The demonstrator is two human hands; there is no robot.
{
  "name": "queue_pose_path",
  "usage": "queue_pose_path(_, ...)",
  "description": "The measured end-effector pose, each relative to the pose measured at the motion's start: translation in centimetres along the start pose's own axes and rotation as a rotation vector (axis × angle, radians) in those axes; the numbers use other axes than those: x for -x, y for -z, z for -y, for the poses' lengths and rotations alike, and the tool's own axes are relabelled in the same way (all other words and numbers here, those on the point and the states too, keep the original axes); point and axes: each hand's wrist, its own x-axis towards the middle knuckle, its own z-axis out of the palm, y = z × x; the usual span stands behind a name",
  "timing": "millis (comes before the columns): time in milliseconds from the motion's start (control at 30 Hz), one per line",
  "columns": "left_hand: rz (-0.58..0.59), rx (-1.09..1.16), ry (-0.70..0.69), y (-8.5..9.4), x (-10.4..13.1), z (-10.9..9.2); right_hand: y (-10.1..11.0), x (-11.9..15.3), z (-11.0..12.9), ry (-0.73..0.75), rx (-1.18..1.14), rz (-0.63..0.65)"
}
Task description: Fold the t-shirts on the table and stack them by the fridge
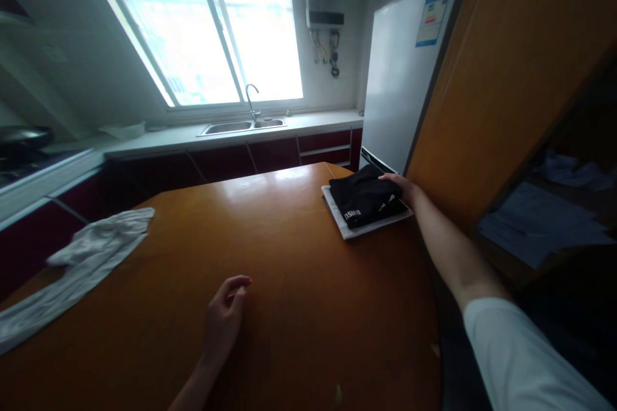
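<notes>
A folded black garment [369, 196] with white lettering and small white marks lies on top of a folded white-and-grey cloth [351, 231] at the table's far right. My right hand [401, 185] reaches out to the black garment and grips its far right edge; part of the fingers is hidden there. Over the middle of the table, my left hand [225, 311] holds nothing. Its fingers are loosely curved, with a gap between thumb and forefinger. At the table's left edge lies a crumpled white garment [103, 237], one long part stretched toward the near left.
The brown wooden table [270, 237] has a rounded right edge. Behind it run a counter with a steel sink [229, 128] and a faucet [250, 103]. A fridge [402, 64] and a wooden panel [491, 77] stand close on the right, beside shelves holding papers or cloths [544, 225].
</notes>
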Motion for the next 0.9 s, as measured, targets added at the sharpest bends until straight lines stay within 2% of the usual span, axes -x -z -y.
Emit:
queue_pose_path(133,0.012,0.011,-0.018,-0.1,-0.1,0.2,1.1,-1.1,-0.4,-0.046,0.236,-0.068)
queue_pose_path(233,0.017,0.01,-0.018,-0.2,-0.2,0.5,0.8,-2.3,0.2,-0.006,0.423,-0.163)
queue_pose_path(333,0.022,0.009,-0.019,-0.4,-0.3,0.6,-1.3,-3.3,0.7,0.119,0.569,-0.221)
queue_pose_path(433,0.017,0.007,-0.019,-0.4,-0.2,0.6,-4.6,-3.7,0.1,0.203,0.678,-0.189)
queue_pose_path(533,0.022,0.007,-0.012,-0.4,-0.1,0.5,-7.1,-3.3,-1.3,0.171,0.759,-0.134)
queue_pose_path(600,0.032,0.013,-0.007,-0.3,0.0,0.4,-7.8,-3.1,-1.9,0.128,0.795,-0.112)
queue_pose_path(700,0.044,0.037,0.001,-0.4,0.1,0.1,-7.7,-2.9,-2.0,0.12,0.831,-0.138)
queue_pose_path(800,0.044,0.07,-0.004,-0.7,0.2,0.1,-6.8,-2.5,-1.8,0.168,0.863,-0.264)
queue_pose_path(900,0.04,0.092,-0.012,-1.0,0.2,0.4,-5.7,-1.1,-2.4,0.156,0.879,-0.352)
